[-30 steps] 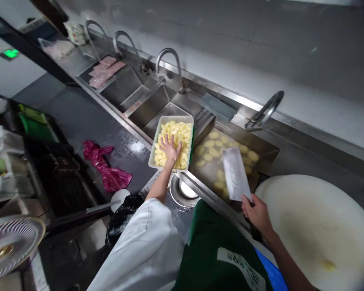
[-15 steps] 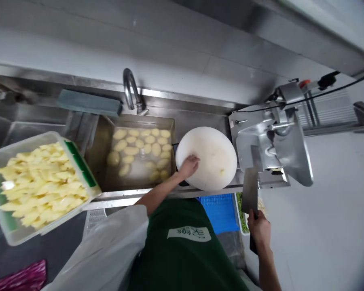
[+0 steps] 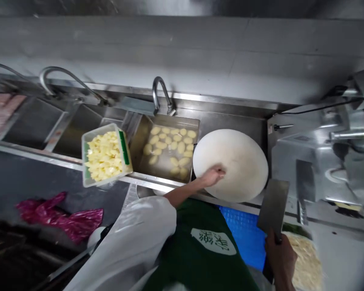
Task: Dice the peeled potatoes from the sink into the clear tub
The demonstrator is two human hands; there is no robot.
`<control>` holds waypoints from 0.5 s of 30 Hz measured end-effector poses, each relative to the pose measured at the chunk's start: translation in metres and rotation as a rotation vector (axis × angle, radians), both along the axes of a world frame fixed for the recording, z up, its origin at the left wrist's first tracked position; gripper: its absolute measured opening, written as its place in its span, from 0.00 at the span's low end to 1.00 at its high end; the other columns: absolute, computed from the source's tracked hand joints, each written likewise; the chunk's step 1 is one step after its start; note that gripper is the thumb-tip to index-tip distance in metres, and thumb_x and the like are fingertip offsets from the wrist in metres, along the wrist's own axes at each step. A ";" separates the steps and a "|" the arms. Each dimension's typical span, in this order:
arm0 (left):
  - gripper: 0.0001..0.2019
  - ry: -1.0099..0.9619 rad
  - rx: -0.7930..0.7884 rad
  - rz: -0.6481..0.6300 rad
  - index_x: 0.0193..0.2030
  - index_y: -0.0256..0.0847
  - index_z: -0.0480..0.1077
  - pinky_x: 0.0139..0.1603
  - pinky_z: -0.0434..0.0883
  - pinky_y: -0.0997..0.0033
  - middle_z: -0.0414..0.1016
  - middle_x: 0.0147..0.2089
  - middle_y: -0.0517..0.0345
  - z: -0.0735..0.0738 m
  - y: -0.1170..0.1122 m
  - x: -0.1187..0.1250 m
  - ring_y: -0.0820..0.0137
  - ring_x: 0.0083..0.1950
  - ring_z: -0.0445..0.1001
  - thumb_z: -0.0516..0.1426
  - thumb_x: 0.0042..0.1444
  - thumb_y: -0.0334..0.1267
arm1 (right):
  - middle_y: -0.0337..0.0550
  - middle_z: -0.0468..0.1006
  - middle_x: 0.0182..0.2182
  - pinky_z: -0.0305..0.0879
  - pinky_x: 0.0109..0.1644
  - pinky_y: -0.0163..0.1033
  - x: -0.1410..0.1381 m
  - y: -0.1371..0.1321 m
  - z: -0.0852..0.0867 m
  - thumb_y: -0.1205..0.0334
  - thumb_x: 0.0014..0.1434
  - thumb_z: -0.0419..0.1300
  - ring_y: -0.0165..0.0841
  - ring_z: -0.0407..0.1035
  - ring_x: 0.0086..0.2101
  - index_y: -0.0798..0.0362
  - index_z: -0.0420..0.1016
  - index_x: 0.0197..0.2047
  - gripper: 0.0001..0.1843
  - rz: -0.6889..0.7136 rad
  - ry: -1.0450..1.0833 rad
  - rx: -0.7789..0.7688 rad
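Observation:
My left hand (image 3: 212,176) is over the left front of a round white cutting board (image 3: 239,149), its fingers curled together and slightly blurred. Whatever may be inside those fingers is hidden. My right hand (image 3: 280,252) grips the handle of a cleaver (image 3: 273,206), its broad blade pointing up past the board's right front edge. To the left of the board, whole peeled potatoes (image 3: 181,147) lie in water in a sink (image 3: 139,159). A clear plastic tub (image 3: 89,184) heaped with cut potato pieces (image 3: 104,155) rests at the sink's front left.
A metal slicing machine (image 3: 306,149) stands right of the board. A faucet (image 3: 162,91) rises behind the potato sink. A blue crate (image 3: 242,234) and a container of pale food (image 3: 306,258) are below the counter. A magenta plastic bag (image 3: 63,216) lies lower left.
The view has turned, showing more sinks at left. My left hand has shifted slightly toward the board's middle. A small yellow piece on the board is no longer visible. The cleaver stays in my right hand.

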State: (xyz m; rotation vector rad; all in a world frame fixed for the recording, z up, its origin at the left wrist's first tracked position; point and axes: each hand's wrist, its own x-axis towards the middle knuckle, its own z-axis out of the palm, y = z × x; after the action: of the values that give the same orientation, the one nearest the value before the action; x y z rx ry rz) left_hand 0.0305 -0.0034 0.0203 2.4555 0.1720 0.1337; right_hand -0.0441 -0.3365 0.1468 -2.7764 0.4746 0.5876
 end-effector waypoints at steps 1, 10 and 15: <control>0.10 0.005 -0.007 -0.021 0.44 0.56 0.76 0.56 0.75 0.55 0.74 0.50 0.57 0.008 0.031 -0.018 0.62 0.53 0.75 0.55 0.61 0.48 | 0.50 0.77 0.22 0.62 0.28 0.43 0.012 0.009 -0.002 0.42 0.59 0.50 0.44 0.70 0.24 0.47 0.74 0.32 0.20 0.059 0.006 -0.005; 0.17 -0.056 0.259 1.058 0.53 0.36 0.71 0.49 0.74 0.54 0.69 0.48 0.44 0.091 0.318 -0.223 0.60 0.47 0.71 0.51 0.63 0.42 | 0.46 0.75 0.23 0.56 0.27 0.39 0.079 0.104 -0.022 0.49 0.62 0.51 0.41 0.70 0.24 0.47 0.69 0.31 0.15 0.605 -0.009 0.000; 0.19 -0.003 0.413 0.978 0.57 0.40 0.70 0.61 0.66 0.50 0.66 0.58 0.42 0.074 0.366 -0.230 0.56 0.57 0.66 0.55 0.60 0.39 | 0.44 0.75 0.21 0.57 0.26 0.40 0.074 0.124 -0.035 0.53 0.63 0.51 0.43 0.71 0.23 0.46 0.65 0.30 0.12 0.650 0.016 -0.069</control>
State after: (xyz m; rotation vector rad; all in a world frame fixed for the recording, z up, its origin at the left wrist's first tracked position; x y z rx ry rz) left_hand -0.1995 0.3623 0.0947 2.5313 1.4513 0.6381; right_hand 0.0295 -0.2127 0.1117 -2.9688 -0.4405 0.7290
